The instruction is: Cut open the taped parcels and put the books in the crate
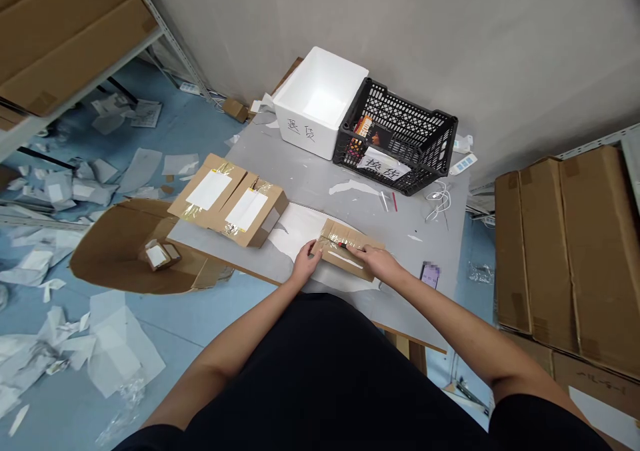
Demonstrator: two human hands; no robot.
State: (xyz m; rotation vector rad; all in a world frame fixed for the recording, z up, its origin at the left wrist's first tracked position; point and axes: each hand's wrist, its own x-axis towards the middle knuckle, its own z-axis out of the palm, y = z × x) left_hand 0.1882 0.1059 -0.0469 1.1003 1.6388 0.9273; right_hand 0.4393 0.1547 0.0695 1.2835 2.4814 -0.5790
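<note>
A small cardboard box [350,266] with shiny clear tape across its top lies on the table in front of me. My left hand [306,263] is closed on its left end, fingers against the side. Over the top of the box, my right hand [373,257] is closed around a slim black-and-red box cutter [342,245], whose front end lies at the taped seam. The blade itself is too small to make out. White paper [300,227] is spread under the box. To the left sit two taped cartons [210,191] with white labels, side by side.
Behind stand a white foam box [300,131] and a black plastic crate [400,131] holding packages. A phone [430,274] lies right, near a white cable [439,199]. A large open carton [125,237] stands left, beside floor littered with paper. Stacked cartons [545,251] stand right.
</note>
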